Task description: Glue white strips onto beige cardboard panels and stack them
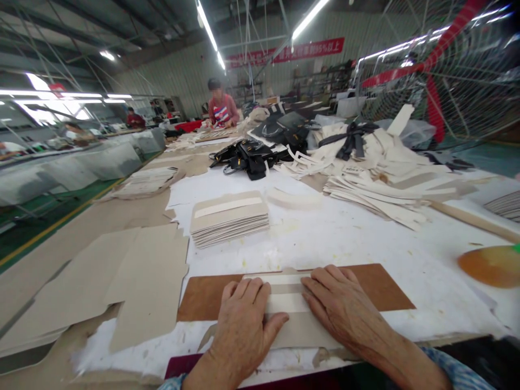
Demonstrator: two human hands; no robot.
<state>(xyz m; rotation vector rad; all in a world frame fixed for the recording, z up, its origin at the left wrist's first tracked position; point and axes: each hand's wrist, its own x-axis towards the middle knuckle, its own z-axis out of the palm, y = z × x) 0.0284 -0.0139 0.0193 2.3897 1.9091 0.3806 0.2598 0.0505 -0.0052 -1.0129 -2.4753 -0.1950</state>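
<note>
Grip: both of my hands lie flat, palms down, laid over the work rather than wrapped around it. Left hand [244, 319] rests on the left part of a beige panel [303, 331], fingers side by side and pointing far, thumb angled out to the right. Right hand [345, 303] lies across the panel's right part, fingers aimed far and left. A gap between the hands shows the panel's middle.

Panel position: near side of the table, directly in front of me, on top of a brown sheet [385, 287] that extends past it left and right. Two pale strips run crosswise on the panel: a far strip [280, 279] and a near strip [284, 303]. How firmly I press, I cannot tell.

Surroundings: white covering [300, 249] under the brown sheet. Farther out, slightly left, a neat stack of beige panels [227, 230], top one bearing a pale strip. Left: large beige boards [150, 281], overlapping. Far, near the middle: a heap of black pieces [249, 157]. Far right: a loose pile of cream strips [377, 197]. Right: a round amber patch [487, 266], nature unclear. Far beyond, a co-worker [222, 108] stands at the table; a large fan [430, 65] is at far right.
</note>
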